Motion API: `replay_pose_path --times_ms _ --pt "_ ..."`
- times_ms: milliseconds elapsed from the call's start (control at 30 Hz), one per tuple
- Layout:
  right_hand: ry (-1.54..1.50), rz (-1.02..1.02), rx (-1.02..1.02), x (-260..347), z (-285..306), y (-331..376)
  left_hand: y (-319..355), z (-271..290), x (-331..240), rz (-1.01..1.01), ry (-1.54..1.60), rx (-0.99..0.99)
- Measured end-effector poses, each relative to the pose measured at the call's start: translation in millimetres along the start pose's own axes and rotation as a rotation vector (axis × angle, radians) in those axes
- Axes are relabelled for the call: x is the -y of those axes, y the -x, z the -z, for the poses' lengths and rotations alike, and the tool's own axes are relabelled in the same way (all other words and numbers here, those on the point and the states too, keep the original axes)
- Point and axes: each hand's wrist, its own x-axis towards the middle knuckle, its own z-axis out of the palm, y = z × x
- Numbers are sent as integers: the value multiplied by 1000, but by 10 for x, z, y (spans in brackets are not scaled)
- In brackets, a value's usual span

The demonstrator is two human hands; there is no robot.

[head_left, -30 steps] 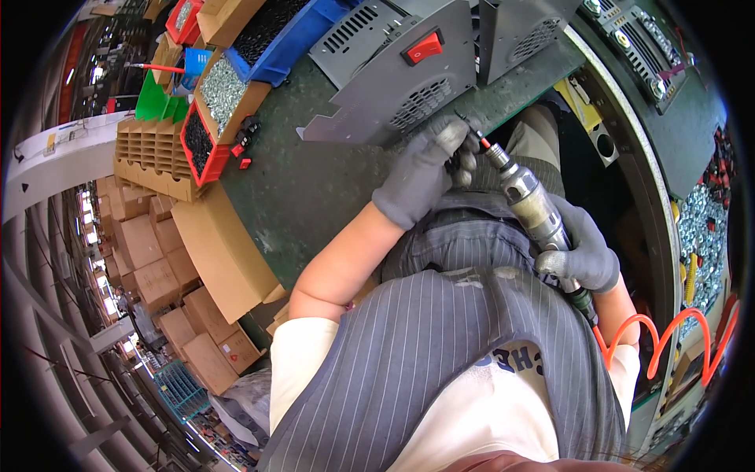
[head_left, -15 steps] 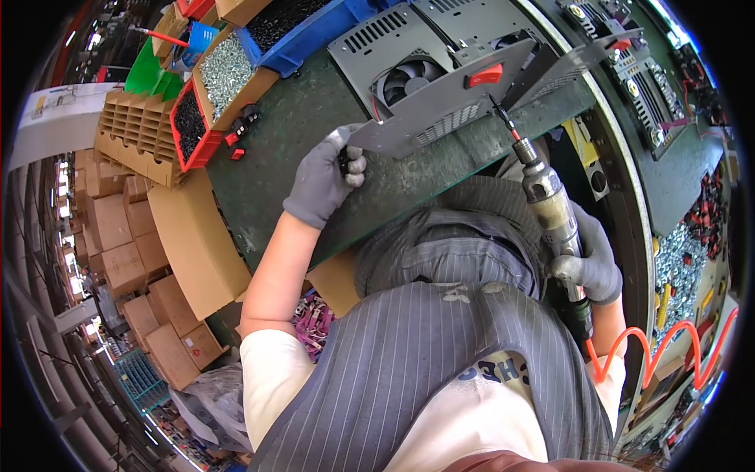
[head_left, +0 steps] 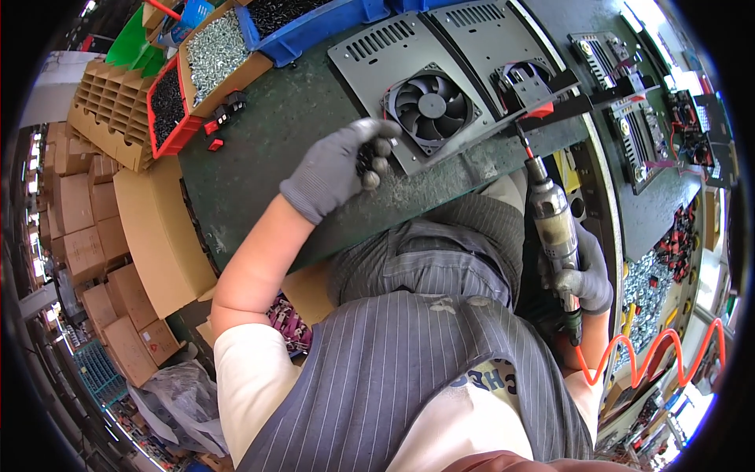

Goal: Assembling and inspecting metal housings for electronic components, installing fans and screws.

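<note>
My gloved left hand [head_left: 334, 169] is closed around small black pieces that look like screws [head_left: 366, 160]; its thumb and forefinger reach the near left corner of a grey metal panel [head_left: 417, 75]. A black fan [head_left: 431, 105] sits in that panel, facing up. My gloved right hand [head_left: 583, 271] is wrapped around a pneumatic screwdriver [head_left: 554, 224], its bit pointing at the panel's near right edge, beside a red switch [head_left: 539, 111]. Whether the bit touches is not clear. Next to it lies a second panel with a fan [head_left: 528, 77].
A red bin [head_left: 171, 114] of black screws, a cardboard box [head_left: 220, 59] of silver screws and a blue bin [head_left: 303, 35] stand at the back left. A coiled orange air hose [head_left: 645, 358] trails from the screwdriver. More metal assemblies [head_left: 641, 141] lie on the right.
The panel's near upright face has tipped down out of view, and the fan now shows fully. My left hand has moved right along the panel. The screwdriver still points at the switch area.
</note>
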Motion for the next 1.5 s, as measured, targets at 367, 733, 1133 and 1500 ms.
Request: replay_pose_path --times_ms 367,733,1133,1500 --pt "-68 -148 -9 -14 21 -27 -593 116 -697 -460 -1092 -165" --pt "-104 -189 -84 55 -27 32 -672 24 -983 -160 -1461 71" --pt "-60 -226 -122 48 60 120 -579 -299 -699 134 -598 488" --pt "-40 -205 -162 182 -35 135 -648 -420 -612 -87 -511 474"
